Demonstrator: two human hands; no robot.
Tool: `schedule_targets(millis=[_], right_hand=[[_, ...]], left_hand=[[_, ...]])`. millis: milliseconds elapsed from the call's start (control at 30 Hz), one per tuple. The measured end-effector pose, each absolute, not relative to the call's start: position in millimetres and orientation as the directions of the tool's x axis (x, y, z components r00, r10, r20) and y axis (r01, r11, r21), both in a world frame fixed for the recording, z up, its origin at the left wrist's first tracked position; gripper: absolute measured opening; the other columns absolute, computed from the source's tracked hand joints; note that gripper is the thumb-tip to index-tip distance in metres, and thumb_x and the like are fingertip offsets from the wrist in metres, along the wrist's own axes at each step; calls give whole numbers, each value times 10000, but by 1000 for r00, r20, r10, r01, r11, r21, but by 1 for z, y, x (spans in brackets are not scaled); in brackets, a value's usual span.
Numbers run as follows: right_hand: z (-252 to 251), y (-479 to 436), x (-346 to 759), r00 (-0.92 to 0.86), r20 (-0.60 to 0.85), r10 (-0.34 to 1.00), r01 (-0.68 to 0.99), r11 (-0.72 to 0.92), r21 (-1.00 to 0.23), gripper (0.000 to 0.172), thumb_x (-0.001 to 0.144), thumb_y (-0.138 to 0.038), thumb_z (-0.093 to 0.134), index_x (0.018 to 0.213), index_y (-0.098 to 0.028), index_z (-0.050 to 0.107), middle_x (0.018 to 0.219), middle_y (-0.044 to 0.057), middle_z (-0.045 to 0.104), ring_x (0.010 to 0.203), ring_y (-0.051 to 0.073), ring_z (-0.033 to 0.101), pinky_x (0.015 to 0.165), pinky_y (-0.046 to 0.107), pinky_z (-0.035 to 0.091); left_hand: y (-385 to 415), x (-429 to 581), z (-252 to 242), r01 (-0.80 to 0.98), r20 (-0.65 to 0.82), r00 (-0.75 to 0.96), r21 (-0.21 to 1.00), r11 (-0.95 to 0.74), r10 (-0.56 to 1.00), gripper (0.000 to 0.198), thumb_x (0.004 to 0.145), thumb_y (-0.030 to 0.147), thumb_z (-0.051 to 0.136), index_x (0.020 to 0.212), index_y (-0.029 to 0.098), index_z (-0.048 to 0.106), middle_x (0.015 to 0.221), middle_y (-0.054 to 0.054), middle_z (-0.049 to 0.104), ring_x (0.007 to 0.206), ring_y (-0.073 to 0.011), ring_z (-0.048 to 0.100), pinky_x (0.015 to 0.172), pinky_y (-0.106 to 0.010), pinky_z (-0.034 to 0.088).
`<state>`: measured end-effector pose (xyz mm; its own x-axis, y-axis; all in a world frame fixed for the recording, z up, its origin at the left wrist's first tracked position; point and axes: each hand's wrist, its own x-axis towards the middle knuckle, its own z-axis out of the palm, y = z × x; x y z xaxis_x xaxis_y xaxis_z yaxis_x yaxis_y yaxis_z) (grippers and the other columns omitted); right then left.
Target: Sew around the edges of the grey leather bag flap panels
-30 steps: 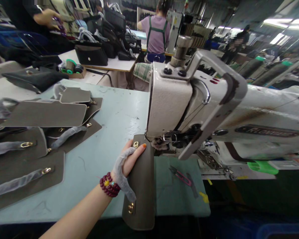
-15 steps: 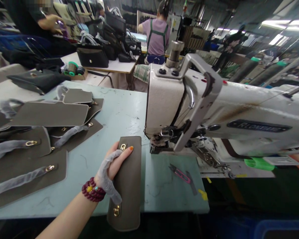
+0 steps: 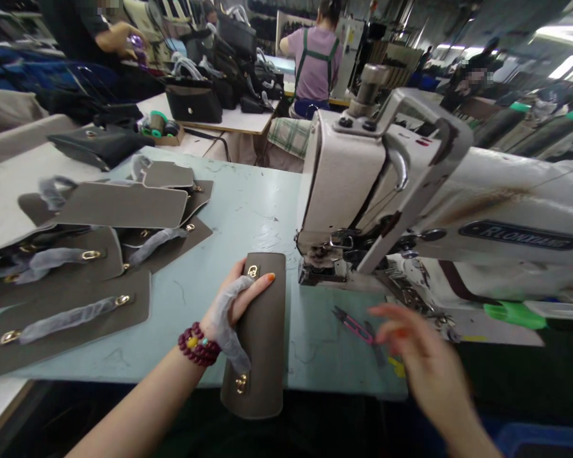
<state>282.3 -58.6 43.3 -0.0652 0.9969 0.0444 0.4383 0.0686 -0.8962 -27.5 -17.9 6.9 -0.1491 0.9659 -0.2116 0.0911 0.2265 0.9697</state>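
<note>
**A:** Status around the sewing machine (image 3: 391,184)?

**B:** Bench (image 3: 248,210) ran left of the machine and carried a loose pile of taupe leather panels (image 3: 121,205). The visible ones had gold clasps and film-wrapped straps, so that hardware looked fitted. Well beyond the machine, black handbags (image 3: 193,105) on a far bench looked further along.

**A:** Containers?

**B:** A cardboard tray (image 3: 165,137) behind the machine held green-and-black thread spools. A blue plastic crate (image 3: 539,442) sat low to the machine's right. Its contents were out of view.

**A:** Workpiece and hands?

**B:** One held taupe panel (image 3: 262,337) lay just left of the machine's presser foot (image 3: 322,270), not under it, overhanging the bench edge. Left hand (image 3: 233,299) was closed around its upper end, beside a gold clasp (image 3: 253,271), with a film-wrapped strap (image 3: 226,318) across the hand. Right hand (image 3: 424,356) was open and blurred, fingers spread, right of the panel and near pink-handled thread snips (image 3: 353,327). Contact unconfirmed.

**A:** What was left?

**B:** Can't tell from here. No fresh seam was discernible on the held panel, and the pile still lay unbagged.
</note>
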Motion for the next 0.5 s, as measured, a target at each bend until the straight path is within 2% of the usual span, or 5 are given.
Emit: schedule_targets(millis=[100,133,267,367,500], right_hand=[[-7,-74,200,-398,-295,869,126,-266,-956,493,892,-551,571,1230,-193,590,959,97,703,527,121,566,488,255,450],[-18,-77,176,-418,-343,841,55,-354,-934,508,878,-564,583,1205,-176,600,778,42,682,450,90,484,432,219,379],[-26,-73,127,-435,-386,813,-187,-501,-845,396,791,-482,728,1006,-153,684,703,-8,641,449,50,404,399,165,278],[-20,-62,127,-390,-410,824,-264,-527,-808,347,790,-448,741,979,-161,696,689,-20,636,413,21,316,357,141,177],[-25,-52,128,-395,-413,821,-323,-545,-774,316,775,-421,769,954,-168,703,679,-30,614,415,9,310,365,118,193]], left_hand=[[-16,-27,9,43,-219,-115,973,226,969,513,735,503,725,1154,231,608,1121,-77,663,1051,-317,630,897,-363,506],[-16,-28,9,18,-229,-115,972,233,967,515,713,487,750,1142,232,620,1115,-75,660,1062,-319,622,901,-359,504],[-18,-44,5,-145,-307,-75,945,295,949,578,637,368,842,1151,211,629,1117,-74,650,1116,-307,580,908,-331,494],[-33,-66,-4,-281,-347,27,897,340,937,419,765,340,747,1119,144,640,1027,-101,685,934,-227,648,811,-305,531],[-72,-91,-16,-577,-438,113,701,418,892,268,857,224,650,1108,131,656,949,-96,708,807,-150,671,672,-225,550]])
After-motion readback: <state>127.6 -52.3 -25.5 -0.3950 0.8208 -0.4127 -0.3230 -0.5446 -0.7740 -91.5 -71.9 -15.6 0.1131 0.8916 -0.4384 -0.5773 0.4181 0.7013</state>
